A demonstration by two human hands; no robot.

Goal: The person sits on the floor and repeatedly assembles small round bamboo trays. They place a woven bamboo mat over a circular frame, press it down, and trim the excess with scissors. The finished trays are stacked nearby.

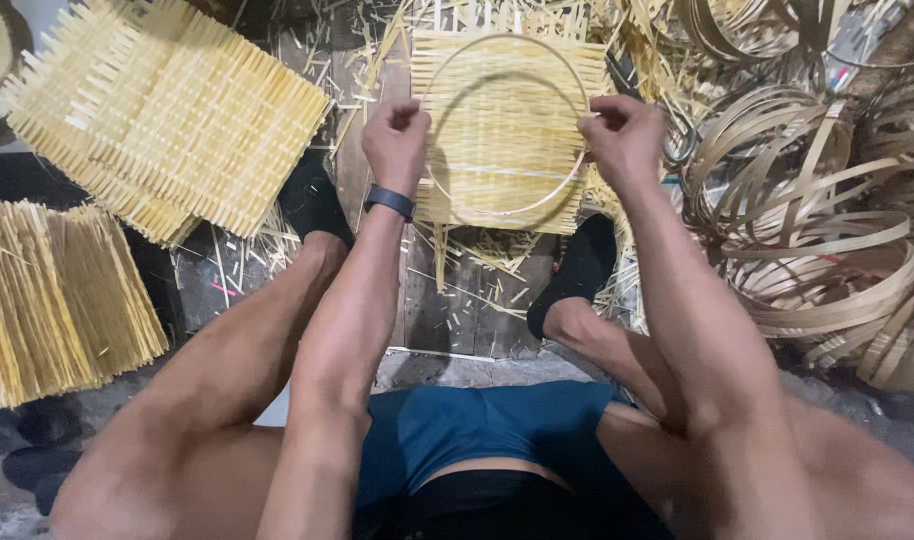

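While both forearms are reaching straight out over the knees, the heaps around the seat are taking up most of the floor: a stack of woven mats (167, 115) is lying at upper left, a bundle of strips (52, 300) is lying at the left edge, and a tangle of coiled bands (827, 230) is crowding the right side, running close to the right arm. A smaller mat (502, 135) is lying ahead between the feet, with bare planks (457, 310) showing open room just below it. The hoop (505, 125), a thin ring, is being held above that mat, and its outline is staying inside the mat's edges. The left hand (397, 140) is pinching the hoop's left side, fingers closed on it. The right hand (625, 135) is pinching the right side likewise. A dark wristband (389, 201) is sitting on the left wrist.
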